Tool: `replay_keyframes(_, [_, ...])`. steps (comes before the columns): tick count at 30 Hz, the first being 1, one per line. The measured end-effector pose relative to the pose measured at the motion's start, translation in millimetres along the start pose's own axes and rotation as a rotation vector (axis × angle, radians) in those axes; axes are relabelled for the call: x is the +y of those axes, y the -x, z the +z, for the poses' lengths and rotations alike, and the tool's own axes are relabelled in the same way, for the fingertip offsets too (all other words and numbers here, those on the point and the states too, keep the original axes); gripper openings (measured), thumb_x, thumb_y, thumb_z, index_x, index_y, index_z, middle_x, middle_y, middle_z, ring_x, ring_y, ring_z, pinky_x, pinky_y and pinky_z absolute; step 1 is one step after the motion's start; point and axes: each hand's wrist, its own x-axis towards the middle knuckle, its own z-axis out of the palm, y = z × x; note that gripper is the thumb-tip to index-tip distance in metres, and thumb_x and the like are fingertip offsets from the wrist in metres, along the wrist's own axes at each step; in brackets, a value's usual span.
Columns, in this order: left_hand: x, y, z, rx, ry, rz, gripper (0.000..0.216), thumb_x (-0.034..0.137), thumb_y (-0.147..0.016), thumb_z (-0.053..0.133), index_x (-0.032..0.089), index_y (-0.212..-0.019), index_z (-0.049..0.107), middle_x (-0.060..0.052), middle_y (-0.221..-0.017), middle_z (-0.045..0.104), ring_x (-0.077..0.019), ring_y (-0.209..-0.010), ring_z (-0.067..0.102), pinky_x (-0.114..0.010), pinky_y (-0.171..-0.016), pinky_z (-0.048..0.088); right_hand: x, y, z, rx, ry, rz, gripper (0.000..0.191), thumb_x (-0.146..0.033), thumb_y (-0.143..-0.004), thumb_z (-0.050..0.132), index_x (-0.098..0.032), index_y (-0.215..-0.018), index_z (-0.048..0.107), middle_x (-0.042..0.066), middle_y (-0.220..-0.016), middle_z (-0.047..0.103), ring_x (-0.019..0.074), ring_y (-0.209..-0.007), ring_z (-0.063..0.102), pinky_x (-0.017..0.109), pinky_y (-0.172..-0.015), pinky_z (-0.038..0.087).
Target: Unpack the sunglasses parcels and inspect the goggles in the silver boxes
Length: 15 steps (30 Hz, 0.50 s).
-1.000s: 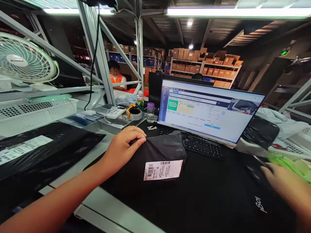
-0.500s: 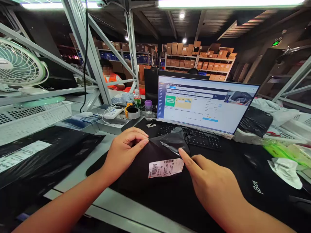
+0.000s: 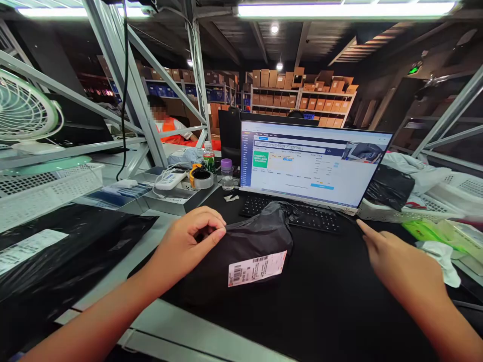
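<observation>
A black plastic mailing bag lies in front of the keyboard, its upper part bunched and raised. A white shipping label with barcodes is stuck on its near side. My left hand is closed, thumb and forefinger pinching the bag's left upper edge. My right hand is apart from the bag, over the right of the black desk mat. Its forefinger is stretched out towards the base of the monitor, the other fingers partly curled and half hidden. I see nothing held in it.
Another black bag with a label lies at the left. Behind it are a white basket, a fan, a grey tray with tape, and a purple-capped bottle. White baskets stand at right. A person in an orange vest sits beyond.
My right hand has left the bag and moved off to the right. My left hand still pinches the bag's edge. The view has shifted slightly.
</observation>
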Motion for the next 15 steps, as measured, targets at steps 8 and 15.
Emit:
replay_keyframes(8, [14.3,-53.5,9.0,-0.315,-0.253,-0.141,0.029,0.048,-0.082,0.059,0.024,-0.086,0.075,-0.003,-0.093,0.072,-0.0197,-0.076,0.064,-0.031,-0.067,0.047,55.3,13.9,112.7,-0.402,-0.091,0.240,0.056,-0.005,-0.095,0.029,-0.002,-0.148,0.049,0.026,-0.105,0.071,0.0341,-0.085,0.075,0.042,-0.066,0.054])
replay_keyframes(15, [21.1,-62.9,9.9,-0.439,-0.072,-0.418,0.027,0.044,-0.071,0.062,0.020,-0.074,0.071,-0.002,-0.071,0.069,-0.0193,-0.066,0.061,-0.030,-0.059,0.044,3.6,-8.2,84.3,-0.203,-0.238,-0.060,0.039,-0.015,-0.097,0.051,-0.006,-0.134,0.063,0.025,-0.131,0.063,0.0374,-0.120,0.062,0.048,-0.095,0.052])
